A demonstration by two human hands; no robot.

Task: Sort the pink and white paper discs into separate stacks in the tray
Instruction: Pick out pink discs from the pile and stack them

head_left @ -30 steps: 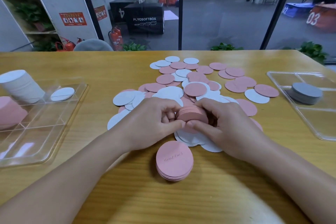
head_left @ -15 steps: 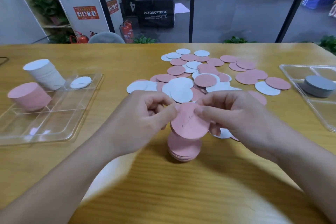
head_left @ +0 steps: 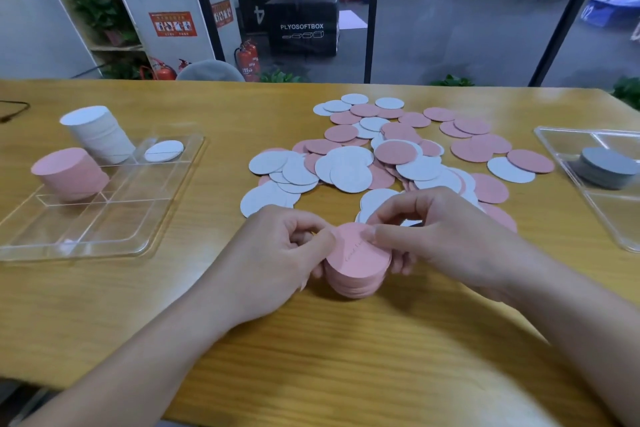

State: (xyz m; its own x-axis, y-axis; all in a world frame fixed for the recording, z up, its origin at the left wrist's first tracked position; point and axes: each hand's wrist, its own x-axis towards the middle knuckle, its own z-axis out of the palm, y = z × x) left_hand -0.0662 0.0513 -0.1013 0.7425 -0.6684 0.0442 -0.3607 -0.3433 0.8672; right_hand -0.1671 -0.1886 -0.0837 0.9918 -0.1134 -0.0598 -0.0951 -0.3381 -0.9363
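Note:
A small stack of pink discs (head_left: 358, 262) stands on the table near me. My left hand (head_left: 277, 250) grips its left side, thumb on the top disc. From the right, my right hand (head_left: 440, 236) pinches the same stack, thumb on top and fingers round its far side. Behind them lies a loose pile of pink and white discs (head_left: 381, 156). At the left, a clear tray (head_left: 114, 215) holds a tall pink stack (head_left: 71, 177), a tall white stack (head_left: 98, 135) and a single white disc (head_left: 163, 151).
A second clear tray (head_left: 609, 215) at the right edge holds a grey disc stack (head_left: 607, 166). A black cable (head_left: 14, 111) lies at the far left. Bare wooden table runs between the left tray and the pile, and in front of my hands.
The held pink discs came down from mid-air onto the pink stack on the table; both hands now grip the joined stack. The view shifted left, showing more of the left tray.

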